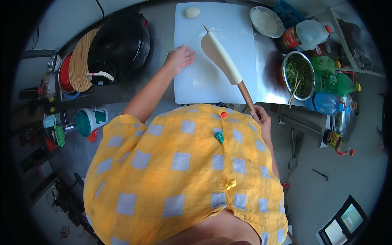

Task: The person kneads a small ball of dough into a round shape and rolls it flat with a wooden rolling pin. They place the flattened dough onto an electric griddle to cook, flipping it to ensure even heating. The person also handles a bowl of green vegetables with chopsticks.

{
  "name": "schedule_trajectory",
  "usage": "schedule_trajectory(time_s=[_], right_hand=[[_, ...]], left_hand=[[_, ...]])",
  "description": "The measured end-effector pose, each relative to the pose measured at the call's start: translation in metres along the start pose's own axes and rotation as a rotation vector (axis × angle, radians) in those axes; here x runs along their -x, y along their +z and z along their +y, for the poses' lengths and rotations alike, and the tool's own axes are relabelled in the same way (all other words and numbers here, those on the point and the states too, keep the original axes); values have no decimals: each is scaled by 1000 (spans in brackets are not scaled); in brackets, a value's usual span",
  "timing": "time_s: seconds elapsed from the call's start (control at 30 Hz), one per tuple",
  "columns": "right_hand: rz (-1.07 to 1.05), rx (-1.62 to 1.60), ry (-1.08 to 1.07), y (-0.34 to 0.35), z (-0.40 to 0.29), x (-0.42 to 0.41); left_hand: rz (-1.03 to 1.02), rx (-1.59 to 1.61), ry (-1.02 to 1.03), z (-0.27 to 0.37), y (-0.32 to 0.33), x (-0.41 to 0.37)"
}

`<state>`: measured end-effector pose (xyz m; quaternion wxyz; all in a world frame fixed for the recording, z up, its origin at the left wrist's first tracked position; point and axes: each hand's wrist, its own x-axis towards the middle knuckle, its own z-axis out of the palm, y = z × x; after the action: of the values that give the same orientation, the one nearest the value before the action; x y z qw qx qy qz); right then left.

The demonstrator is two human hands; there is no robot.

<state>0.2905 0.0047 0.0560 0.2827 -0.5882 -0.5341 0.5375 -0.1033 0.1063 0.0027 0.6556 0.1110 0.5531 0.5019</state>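
My right hand [261, 115] grips the near end of a wooden rolling pin [246, 93], which points up and to the left above a white cutting board [186, 88]. A sheet of rolled-out dough [221, 58] is wrapped around the pin, with a flap hanging on its left side; the pin's pointed far tip sticks out. My left hand [180, 59] holds nothing, its fingers spread over the board's left edge, apart from the dough. A round ball of dough [192, 12] lies at the board's far left corner. Flour traces mark the board.
Left stand a black electric griddle [119, 46] and a slatted wooden lid [80, 61]. Right of the board are a bowl of flour [266, 22], a steel bowl of cut greens [295, 73] with chopsticks [294, 90], a large plastic jug [310, 34] and several bottles.
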Motion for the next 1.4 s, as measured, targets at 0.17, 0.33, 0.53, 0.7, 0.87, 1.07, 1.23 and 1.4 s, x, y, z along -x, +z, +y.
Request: schedule_trajectory(time_s=[0.17,0.33,0.53,0.7,0.87,1.07,1.23,1.4], right_hand=[[116,409,-194,-6,-10,-40],[304,851,-295,-2,21,-85],[355,1094,-202,9,15,-103],[438,902,-243,6,20,-104],[392,736,-260,16,27,-91],[367,595,-177,22,19,-84],[367,397,-77,12,31,-59],[462,235,-19,-3,63,-24]], left_hand=[[-32,229,-175,-12,6,-2],[37,-21,-192,-11,28,-4],[155,-217,-112,-14,40,-3],[158,-245,-150,-15,35,-5],[121,-263,-191,-15,29,-13],[239,-1049,145,4,32,-16],[66,-1291,870,40,109,-35],[-116,-1434,1161,63,233,-87]])
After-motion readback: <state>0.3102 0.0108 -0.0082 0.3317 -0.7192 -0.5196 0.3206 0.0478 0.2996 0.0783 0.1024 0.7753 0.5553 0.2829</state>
